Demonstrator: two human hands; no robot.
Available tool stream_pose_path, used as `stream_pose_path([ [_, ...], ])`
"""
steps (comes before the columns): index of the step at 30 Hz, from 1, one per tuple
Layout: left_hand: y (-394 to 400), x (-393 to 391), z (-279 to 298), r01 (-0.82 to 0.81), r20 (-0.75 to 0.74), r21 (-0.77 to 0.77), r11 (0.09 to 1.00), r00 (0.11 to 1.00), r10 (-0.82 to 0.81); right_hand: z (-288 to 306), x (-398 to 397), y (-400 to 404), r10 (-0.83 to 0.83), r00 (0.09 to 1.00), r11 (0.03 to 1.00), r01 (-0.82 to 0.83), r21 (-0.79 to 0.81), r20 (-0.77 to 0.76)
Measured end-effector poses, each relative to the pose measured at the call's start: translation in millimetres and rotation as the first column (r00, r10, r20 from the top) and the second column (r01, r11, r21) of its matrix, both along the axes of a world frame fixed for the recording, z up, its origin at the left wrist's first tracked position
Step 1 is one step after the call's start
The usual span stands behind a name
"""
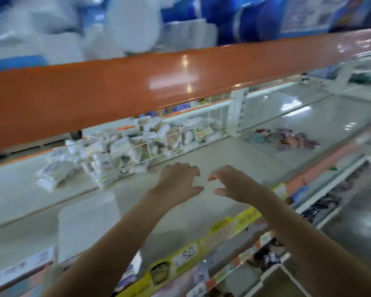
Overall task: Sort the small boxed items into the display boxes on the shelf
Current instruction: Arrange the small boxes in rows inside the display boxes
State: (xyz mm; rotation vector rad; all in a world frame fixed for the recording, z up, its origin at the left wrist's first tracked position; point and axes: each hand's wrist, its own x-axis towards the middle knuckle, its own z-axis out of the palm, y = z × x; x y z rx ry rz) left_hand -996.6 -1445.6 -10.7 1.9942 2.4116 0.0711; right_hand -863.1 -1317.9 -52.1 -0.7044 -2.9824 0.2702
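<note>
Two bare hands reach over the shelf (180, 215) — the left hand (178, 179) and right hand (229, 181) just apart, fingers loosely curled, each grip released and holding nothing. Beyond the left hand, white packets (107, 153) crowd a wire rack (180, 138); the image is too blurred to make out any boxes — an orange beam (116, 88) crosses above.
</note>
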Motion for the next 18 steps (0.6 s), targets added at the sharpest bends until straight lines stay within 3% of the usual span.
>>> stream_pose_path([
  [6,125,80,-18,0.125,-0.114,-0.097,0.987,0.984,-0.135,-4,82,100,-0.192,0.974,0.981,0.192,0.014,0.123],
  [18,304,148,-54,0.118,-0.036,-0.089,0.989,0.992,-0.121,-29,201,265,-0.448,0.887,0.884,0.459,-0.095,0.115],
])
